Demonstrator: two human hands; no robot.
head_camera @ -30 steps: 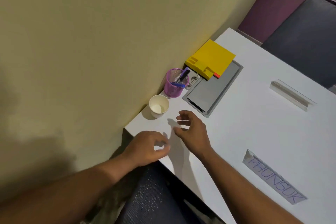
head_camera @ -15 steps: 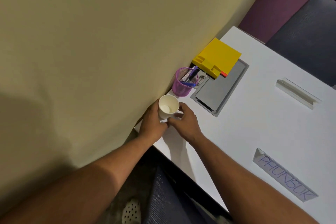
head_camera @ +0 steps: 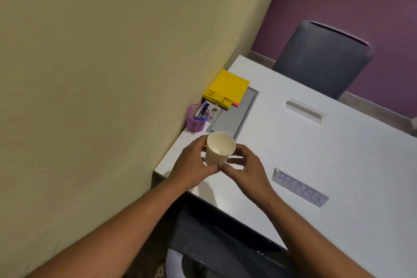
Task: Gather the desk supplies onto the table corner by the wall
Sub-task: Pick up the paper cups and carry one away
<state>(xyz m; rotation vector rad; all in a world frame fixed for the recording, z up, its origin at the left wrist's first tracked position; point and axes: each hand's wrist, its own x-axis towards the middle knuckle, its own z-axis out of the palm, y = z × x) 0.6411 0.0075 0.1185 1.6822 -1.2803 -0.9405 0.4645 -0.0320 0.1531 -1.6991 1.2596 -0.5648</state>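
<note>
Our left hand (head_camera: 194, 165) and right hand (head_camera: 244, 168) gripped the cup (head_camera: 218, 150) low on its wall, lifted above the table (head_camera: 316, 153) corner. We judged it light, thin and crushable; hold gently. Pen pot (head_camera: 195, 119) stood at 11 o'clock against the wall (head_camera: 101, 86).

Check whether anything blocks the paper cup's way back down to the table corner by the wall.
Nothing visible does. Both hands, left and right, hold the paper cup above the bare corner of the white table. The purple pen holder stands further along the wall, apart from it.
</note>
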